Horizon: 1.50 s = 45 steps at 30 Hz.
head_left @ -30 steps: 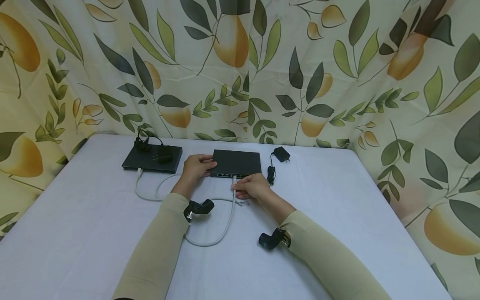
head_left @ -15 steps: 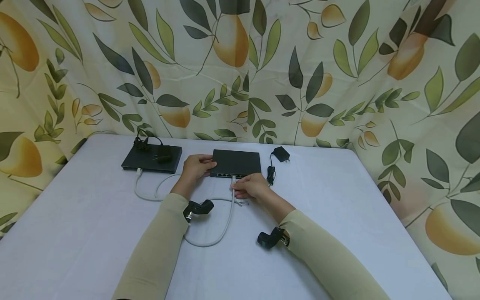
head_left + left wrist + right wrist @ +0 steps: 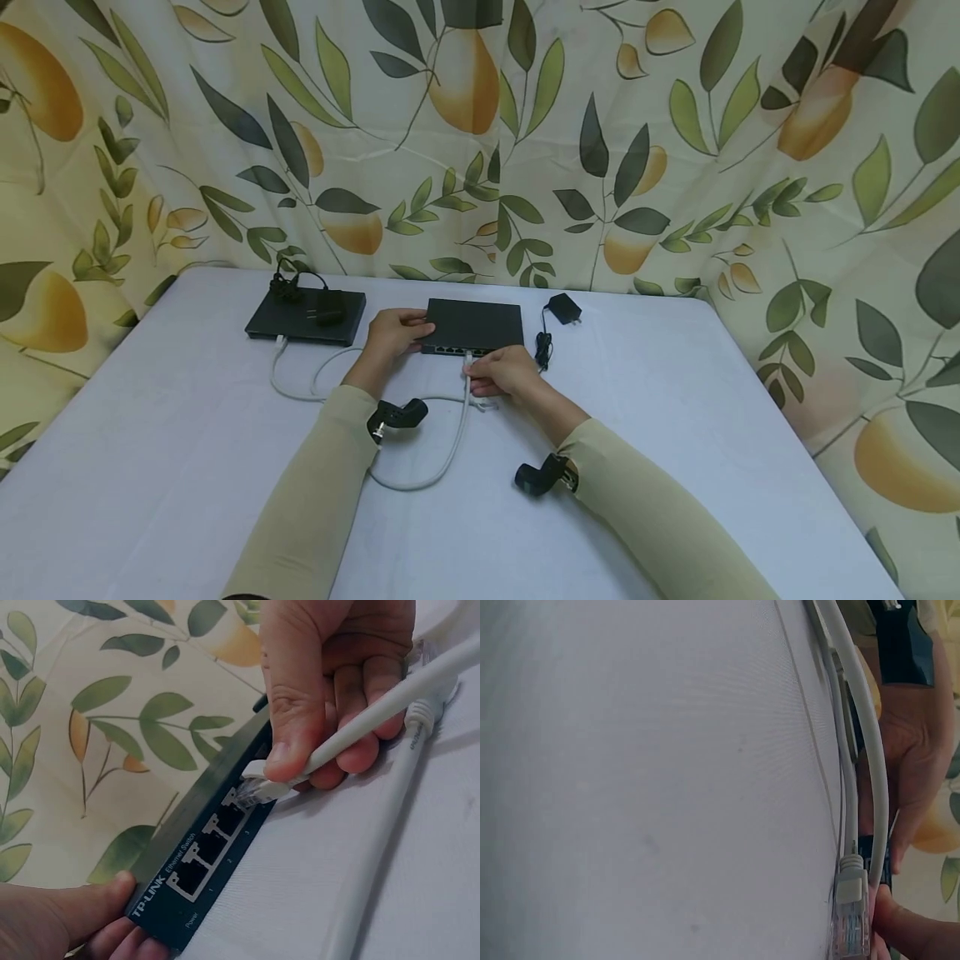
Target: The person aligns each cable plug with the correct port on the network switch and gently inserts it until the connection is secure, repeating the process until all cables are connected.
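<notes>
My left hand (image 3: 388, 340) grips the left end of a dark Ethernet switch (image 3: 474, 323), thumb on top and fingers below in the left wrist view. My right hand (image 3: 510, 371) pinches the plug of a white network cable (image 3: 459, 442) between thumb and fingers. Seen from the left wrist, the clear plug (image 3: 259, 789) meets the row of ports (image 3: 210, 844) beside the port marked 3. How deep it sits cannot be told. Another plug (image 3: 851, 911) of white cable lies loose on the cloth below the right hand.
To the left lies a second black box (image 3: 300, 329) with a white cable in its front and a power adapter (image 3: 326, 308) on top. Another power adapter (image 3: 564, 308) lies right of the switch. White cloth covers the table (image 3: 187, 467); a patterned curtain (image 3: 465, 208) hangs behind.
</notes>
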Available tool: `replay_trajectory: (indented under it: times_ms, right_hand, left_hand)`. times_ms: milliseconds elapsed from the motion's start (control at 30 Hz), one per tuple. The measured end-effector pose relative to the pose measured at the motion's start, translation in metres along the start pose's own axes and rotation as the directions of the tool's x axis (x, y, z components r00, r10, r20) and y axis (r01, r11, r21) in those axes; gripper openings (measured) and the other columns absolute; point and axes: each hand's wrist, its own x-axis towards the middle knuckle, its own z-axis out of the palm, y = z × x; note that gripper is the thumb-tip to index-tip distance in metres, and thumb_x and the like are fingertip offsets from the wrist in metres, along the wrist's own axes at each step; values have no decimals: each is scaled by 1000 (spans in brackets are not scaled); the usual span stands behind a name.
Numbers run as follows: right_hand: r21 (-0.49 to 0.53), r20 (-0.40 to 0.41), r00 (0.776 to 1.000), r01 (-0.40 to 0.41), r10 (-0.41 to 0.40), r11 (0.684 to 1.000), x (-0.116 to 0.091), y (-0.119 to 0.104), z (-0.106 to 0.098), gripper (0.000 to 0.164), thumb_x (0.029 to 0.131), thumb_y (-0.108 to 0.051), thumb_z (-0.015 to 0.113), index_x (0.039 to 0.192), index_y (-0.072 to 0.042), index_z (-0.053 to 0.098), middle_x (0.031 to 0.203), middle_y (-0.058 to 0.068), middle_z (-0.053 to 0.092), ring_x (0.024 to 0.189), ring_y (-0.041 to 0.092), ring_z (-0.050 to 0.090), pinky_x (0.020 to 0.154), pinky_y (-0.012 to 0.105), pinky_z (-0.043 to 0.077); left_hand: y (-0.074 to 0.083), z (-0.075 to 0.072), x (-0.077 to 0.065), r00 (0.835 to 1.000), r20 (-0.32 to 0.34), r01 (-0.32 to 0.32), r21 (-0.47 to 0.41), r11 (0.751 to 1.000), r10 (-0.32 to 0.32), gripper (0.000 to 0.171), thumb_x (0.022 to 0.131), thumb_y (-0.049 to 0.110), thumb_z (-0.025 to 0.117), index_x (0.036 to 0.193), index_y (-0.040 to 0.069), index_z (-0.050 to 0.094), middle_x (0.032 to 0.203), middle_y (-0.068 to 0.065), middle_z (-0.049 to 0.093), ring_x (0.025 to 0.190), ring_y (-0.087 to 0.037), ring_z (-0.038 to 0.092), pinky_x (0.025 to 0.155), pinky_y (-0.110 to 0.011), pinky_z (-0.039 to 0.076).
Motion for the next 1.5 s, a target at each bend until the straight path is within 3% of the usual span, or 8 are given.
replay_trajectory:
  times_ms: [133,400,633,967,1133,1267,1500]
  right_hand:
    - [-10,1,1000,2,-2,1000,0,2,-1,15,87,-7,74,97,5,73,67,6,71,54,9,67,55,21,57]
    - [-10,14,999,33,-33,999,1,6,3,17,88,-8,74,98,5,72,72,7,73,57,10,68,58,23,59]
    - [6,-14,999,47,-47,999,3,5,9,16,87,-7,74,97,6,72,70,8,72,55,10,68,56,23,58]
    - [31,-104,992,82,-78,996,2,2,9,12,86,-1,74,94,7,72,68,8,70,53,10,66,56,23,58]
    - [28,-137,985,105,-101,994,1,1,6,12,85,0,74,94,7,72,70,9,71,52,10,65,55,22,58]
    - [29,-138,986,100,-95,995,2,2,6,12,86,-1,74,95,6,73,72,9,71,53,10,65,56,22,58]
    - [27,-129,987,102,-98,994,2,3,8,12,86,-2,74,95,6,73,76,11,73,54,10,66,57,22,58]
  left_hand:
    - [0,-2,5,1000,13,3,12,1000,-3,44,90,17,73,132,8,63,129,-13,65,111,-27,65,87,-32,58]
    - [5,-2,20,998,-38,-40,99,994,44,53,88,28,76,133,6,61,130,-13,64,110,-25,66,89,-33,57]
    - [6,-2,24,997,-15,-71,255,964,78,62,86,34,78,138,7,57,134,-13,61,118,-26,59,103,-39,47]
    - [3,1,27,983,42,-184,333,925,180,61,89,37,73,141,11,55,139,-11,58,119,-27,60,110,-40,40]
    - [7,3,28,980,60,-197,357,913,188,61,90,39,72,141,10,55,142,-14,55,120,-28,58,111,-41,39]
    - [5,3,29,983,55,-184,353,917,176,62,90,41,72,141,12,54,143,-13,54,113,-26,62,110,-40,40]
    - [3,3,28,990,24,-139,289,947,138,61,88,39,73,141,13,55,140,-11,58,107,-25,66,106,-38,44]
